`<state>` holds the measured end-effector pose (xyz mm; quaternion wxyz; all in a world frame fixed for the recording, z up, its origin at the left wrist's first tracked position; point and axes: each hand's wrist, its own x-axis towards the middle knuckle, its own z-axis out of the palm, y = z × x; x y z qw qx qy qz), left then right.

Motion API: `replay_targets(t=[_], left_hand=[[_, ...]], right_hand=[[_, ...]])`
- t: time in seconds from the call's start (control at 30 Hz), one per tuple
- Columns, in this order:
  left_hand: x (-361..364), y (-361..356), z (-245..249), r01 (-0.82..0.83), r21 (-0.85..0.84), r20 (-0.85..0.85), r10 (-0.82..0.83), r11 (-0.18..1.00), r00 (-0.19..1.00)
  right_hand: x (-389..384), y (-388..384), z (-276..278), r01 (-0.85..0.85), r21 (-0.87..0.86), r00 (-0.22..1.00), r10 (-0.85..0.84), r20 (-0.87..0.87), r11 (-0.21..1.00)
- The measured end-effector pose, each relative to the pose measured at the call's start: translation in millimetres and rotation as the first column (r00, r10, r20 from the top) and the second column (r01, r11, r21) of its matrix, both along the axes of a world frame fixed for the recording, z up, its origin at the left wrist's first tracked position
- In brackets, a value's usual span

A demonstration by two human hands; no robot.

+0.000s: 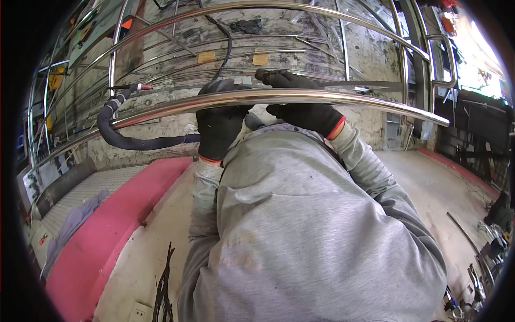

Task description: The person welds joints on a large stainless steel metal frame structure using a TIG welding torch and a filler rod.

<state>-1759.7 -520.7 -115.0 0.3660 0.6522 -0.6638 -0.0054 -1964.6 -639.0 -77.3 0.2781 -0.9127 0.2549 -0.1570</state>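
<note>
Polished steel tube (375,103), arched in front of both gloved hands, probably stiff, heavy and slick, best taken by a full wrap; left hand (217,129) closed on torch hose (123,140), right hand (306,114) curled around flat strip (365,84).

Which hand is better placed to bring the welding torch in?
Likely left. The left hand grips the torch hose, with the welding torch on its side; the right hand holds a metal strip.
</note>
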Motion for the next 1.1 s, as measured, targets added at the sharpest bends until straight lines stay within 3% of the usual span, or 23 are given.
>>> replay_targets(t=[0.1,0.2,0.23,0.3,0.53,0.63,0.7,0.83,1.0,1.1], left_hand=[[1,1,-3,-0.001,-0.008,-0.047,0.001,1.0,0.999],[4,1,-9,0.012,-0.032,-0.019,-0.013,0.999,1.0],[4,2,-10,0.011,-0.03,-0.02,-0.011,0.999,1.0],[5,2,-12,0.014,-0.03,-0.034,-0.015,0.999,0.999],[4,4,-13,-0.001,-0.022,0.009,0.002,1.0,1.0],[3,4,-12,-0.01,-0.025,-0.001,0.01,1.0,1.0],[5,3,-11,0.01,-0.022,-0.012,-0.01,1.0,1.0],[1,6,-10,-0.03,0.03,-0.1,0.033,0.999,0.995],[3,6,-12,-0.023,0.029,-0.02,0.023,0.999,1.0],[4,4,-11,-0.015,0.022,-0.007,0.015,1.0,1.0]], right_hand=[[-7,-6,-5,-0.018,0.08,0.989,0.007,0.145,0.997],[-11,-8,-14,0.002,0.232,1.0,-0.003,0.006,0.973],[-10,-7,-14,0.0,0.234,1.0,-0.001,0.006,0.972],[-9,-5,-15,-0.064,0.211,0.984,0.027,0.174,0.975],[-7,-10,-28,-0.108,0.257,0.992,0.086,0.093,0.96],[-11,-8,-41,-0.131,0.408,0.978,0.05,0.202,0.903],[-12,-6,-50,-0.112,0.506,0.947,-0.062,0.316,0.855],[-10,-8,-39,-0.107,0.434,0.964,-0.014,0.266,0.894],[-4,-10,-20,-0.086,0.432,0.995,0.054,0.087,0.898],[-3,-6,-24,-0.101,0.449,0.985,0.026,0.172,0.888]])
